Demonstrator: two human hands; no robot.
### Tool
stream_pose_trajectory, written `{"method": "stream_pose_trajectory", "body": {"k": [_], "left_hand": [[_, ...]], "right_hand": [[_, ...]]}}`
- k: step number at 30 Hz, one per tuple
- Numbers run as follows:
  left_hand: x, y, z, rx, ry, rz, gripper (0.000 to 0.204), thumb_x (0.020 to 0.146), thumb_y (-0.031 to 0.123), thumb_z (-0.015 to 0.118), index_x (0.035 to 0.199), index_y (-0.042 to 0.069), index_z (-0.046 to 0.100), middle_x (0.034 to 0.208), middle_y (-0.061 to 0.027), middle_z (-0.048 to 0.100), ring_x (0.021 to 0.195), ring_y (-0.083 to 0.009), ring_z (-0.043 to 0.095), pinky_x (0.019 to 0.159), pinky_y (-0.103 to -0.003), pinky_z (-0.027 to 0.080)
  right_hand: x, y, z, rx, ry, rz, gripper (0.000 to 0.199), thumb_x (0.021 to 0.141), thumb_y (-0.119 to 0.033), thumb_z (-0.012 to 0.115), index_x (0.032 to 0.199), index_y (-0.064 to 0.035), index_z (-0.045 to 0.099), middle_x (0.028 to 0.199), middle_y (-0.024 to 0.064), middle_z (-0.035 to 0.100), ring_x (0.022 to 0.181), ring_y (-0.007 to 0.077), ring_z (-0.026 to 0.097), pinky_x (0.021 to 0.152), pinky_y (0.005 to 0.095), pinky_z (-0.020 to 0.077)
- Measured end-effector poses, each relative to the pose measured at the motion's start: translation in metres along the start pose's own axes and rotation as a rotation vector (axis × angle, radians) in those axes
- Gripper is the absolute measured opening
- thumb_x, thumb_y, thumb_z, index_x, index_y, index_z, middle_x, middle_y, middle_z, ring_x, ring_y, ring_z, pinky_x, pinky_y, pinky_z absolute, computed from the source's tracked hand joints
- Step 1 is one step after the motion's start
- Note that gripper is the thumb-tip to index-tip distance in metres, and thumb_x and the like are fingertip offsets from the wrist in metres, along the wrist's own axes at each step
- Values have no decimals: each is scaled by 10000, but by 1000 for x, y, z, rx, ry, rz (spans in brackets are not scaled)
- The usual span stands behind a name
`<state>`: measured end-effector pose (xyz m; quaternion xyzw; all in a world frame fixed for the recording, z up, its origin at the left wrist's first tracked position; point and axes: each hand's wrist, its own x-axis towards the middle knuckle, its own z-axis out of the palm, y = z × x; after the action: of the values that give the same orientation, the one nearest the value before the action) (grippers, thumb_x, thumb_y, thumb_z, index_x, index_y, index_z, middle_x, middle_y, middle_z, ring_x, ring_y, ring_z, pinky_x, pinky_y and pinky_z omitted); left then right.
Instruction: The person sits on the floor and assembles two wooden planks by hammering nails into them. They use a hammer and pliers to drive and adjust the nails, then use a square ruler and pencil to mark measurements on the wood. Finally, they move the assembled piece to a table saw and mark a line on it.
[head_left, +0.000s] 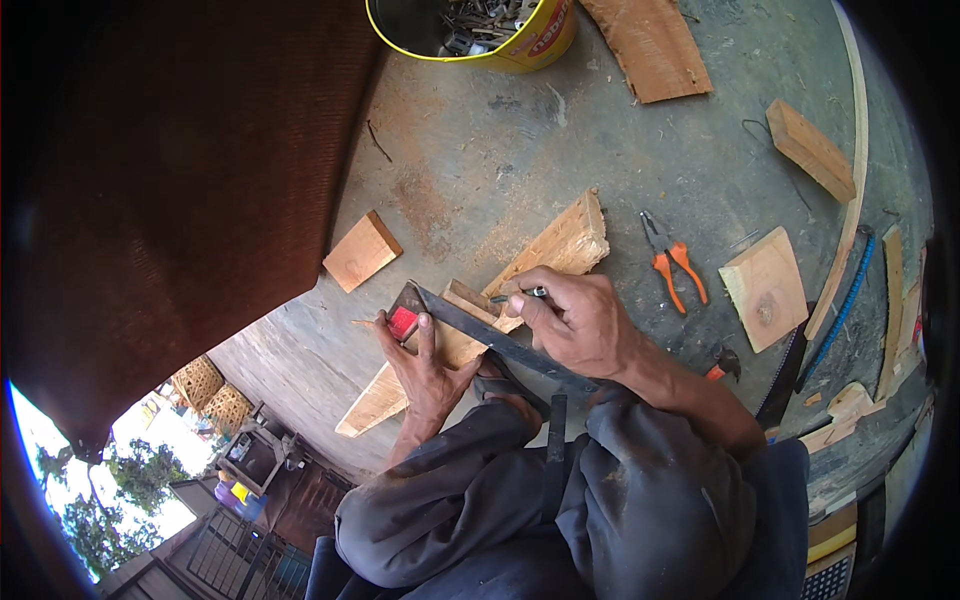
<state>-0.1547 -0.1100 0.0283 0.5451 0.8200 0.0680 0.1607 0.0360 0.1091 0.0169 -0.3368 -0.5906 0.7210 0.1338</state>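
Observation:
A long, rough-edged wooden board (558, 243) lies diagonally in front of my crossed legs. On it sits a small wood block (470, 298). My left hand (428, 382) grips the red-marked end of a try square (500, 343), thumb and fingers on either side of it. The square's dark blade runs across the board and block toward my right knee. My right hand (585, 315) pinches a slim pen (540, 292), its tip close to the block beside the blade. Whether the tip touches the wood I cannot tell. My foot (513, 400) is near the board's lower side.
Orange-handled pliers (680, 268) lie right of the board. Wood offcuts (362, 250) and a knotty piece (768, 290) are on the floor. A hammer (724, 364) and a saw (784, 380) lie at right. A yellow bucket (540, 48) of metal bits stands far ahead. Brown sheeting (180, 190) hangs left.

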Motion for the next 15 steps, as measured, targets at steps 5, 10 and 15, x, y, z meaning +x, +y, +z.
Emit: {"method": "stream_pose_trajectory", "body": {"k": [5, 10, 15], "left_hand": [[1, 0, 0, 10, -3, 8, 1246, 581, 401, 986, 1595, 299, 269, 1586, -371, 84, 1457, -596, 208, 1122, -657, 346], [0, 0, 0, 0, -13, 13, 1261, 564, 369, 990, 1594, 296, 266, 1584, -374, 86, 1452, -598, 216, 1122, -662, 343], [0, 3, -1, 4, 5, 4, 1282, 548, 317, 979, 1602, 325, 248, 1574, -379, 103, 1440, -601, 231, 1112, -665, 351]], "right_hand": [[1, 11, 15, -79, 55, -130, 131, 971, -124, 670, 983, 4, 646, 641, 140, 627, 541, 257, 654, 498, 365, 480], [-5, 16, 21, -254, -19, -226, 156, 969, -130, 650, 1018, 12, 611, 730, 180, 653, 656, 372, 683, 586, 457, 525], [-2, 21, 21, -143, 54, -246, 98, 950, -65, 661, 1001, 10, 623, 777, 170, 669, 675, 342, 696, 591, 410, 534]]}}
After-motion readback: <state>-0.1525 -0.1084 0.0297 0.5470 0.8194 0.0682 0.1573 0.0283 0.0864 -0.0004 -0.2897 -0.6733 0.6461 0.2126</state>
